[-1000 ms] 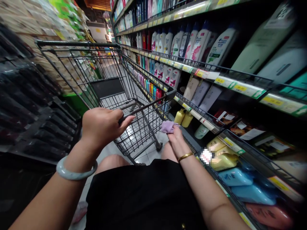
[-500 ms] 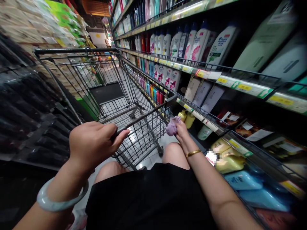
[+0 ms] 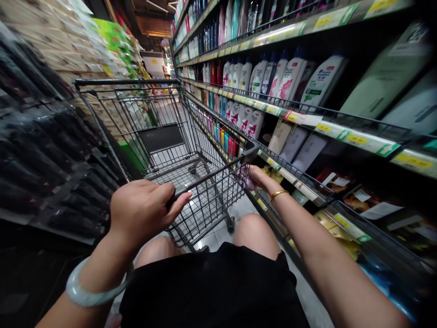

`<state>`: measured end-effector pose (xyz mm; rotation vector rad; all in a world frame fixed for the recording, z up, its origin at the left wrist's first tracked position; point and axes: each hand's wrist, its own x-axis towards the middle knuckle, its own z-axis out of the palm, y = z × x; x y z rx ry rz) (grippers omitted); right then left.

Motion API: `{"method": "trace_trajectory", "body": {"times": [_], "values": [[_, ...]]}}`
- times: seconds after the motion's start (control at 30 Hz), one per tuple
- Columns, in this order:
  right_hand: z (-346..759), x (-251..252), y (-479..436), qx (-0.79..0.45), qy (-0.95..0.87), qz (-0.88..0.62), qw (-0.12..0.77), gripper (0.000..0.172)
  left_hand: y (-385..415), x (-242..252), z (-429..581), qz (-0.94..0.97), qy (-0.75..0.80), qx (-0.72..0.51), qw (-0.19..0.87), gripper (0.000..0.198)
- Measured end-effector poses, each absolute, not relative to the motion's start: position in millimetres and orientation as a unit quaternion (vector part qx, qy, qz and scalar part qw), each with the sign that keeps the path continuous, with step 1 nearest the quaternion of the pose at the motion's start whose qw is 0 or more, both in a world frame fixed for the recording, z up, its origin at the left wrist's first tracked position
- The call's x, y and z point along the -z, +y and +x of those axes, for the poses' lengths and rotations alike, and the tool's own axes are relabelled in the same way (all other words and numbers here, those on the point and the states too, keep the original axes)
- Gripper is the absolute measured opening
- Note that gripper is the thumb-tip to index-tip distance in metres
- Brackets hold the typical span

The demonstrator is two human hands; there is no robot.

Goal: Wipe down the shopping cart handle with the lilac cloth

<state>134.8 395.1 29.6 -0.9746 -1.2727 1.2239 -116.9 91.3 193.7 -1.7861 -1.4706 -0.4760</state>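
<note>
My left hand [image 3: 141,202] is wrapped around the handle of a black wire shopping cart [image 3: 205,180], its thumb lying along the bar. A pale jade bangle circles that wrist. My right hand [image 3: 258,176], with a gold bracelet at the wrist, is closed on a crumpled purple cloth [image 3: 251,184]. It sits at the cart's near right corner, against or just beside the wire side; which of the two I cannot tell. Part of the cloth is hidden by the wires and fingers. Nothing lies in the cart's basket.
Shelves on the right hold rows of white shampoo bottles [image 3: 292,77] and purple-grey boxes [image 3: 309,152]. Dark packaged goods [image 3: 68,182] hang on the left, with stacked pale packs [image 3: 44,50] behind them. Tiled floor [image 3: 208,240] shows under the cart, between my knees.
My right hand has brought the cloth in against the cart's right corner, away from the lower shelf. My left hand keeps its grip on the handle. The whole view has shifted slightly.
</note>
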Motion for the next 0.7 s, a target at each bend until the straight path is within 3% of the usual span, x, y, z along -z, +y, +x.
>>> {"method": "trace_trajectory", "body": {"times": [0.1, 0.23, 0.4, 0.43, 0.5, 0.57, 0.7], "values": [[141.4, -43.6, 392.1, -0.520, -0.577, -0.405, 0.482, 0.019, 93.3, -192.9, -117.5, -0.707, -0.543, 0.203, 0.405, 0.055], [160.0, -75.9, 392.5, -0.488, -0.609, -0.418, 0.466, 0.028, 94.4, -194.8, -114.6, -0.710, -0.533, 0.227, 0.400, 0.050], [187.9, -174.2, 400.7, -0.372, -0.603, -0.407, 0.576, 0.039, 93.1, -198.6, -112.5, -0.753, -0.517, 0.256, 0.317, 0.036], [185.5, -197.7, 395.5, -0.323, -0.613, -0.366, 0.621, 0.037, 92.8, -198.8, -113.5, -0.760, -0.507, 0.275, 0.298, 0.033], [166.9, -239.5, 373.0, -0.282, -0.681, -0.278, 0.616, 0.032, 92.5, -198.1, -117.8, -0.765, -0.486, 0.326, 0.270, 0.027], [131.4, -269.1, 338.3, -0.291, -0.776, -0.226, 0.512, 0.023, 92.6, -196.3, -124.6, -0.763, -0.463, 0.382, 0.239, 0.024], [38.2, -288.3, 270.8, -0.296, -0.926, -0.166, 0.165, 0.010, 95.9, -189.6, -139.2, -0.725, -0.437, 0.506, 0.165, 0.036]]}}
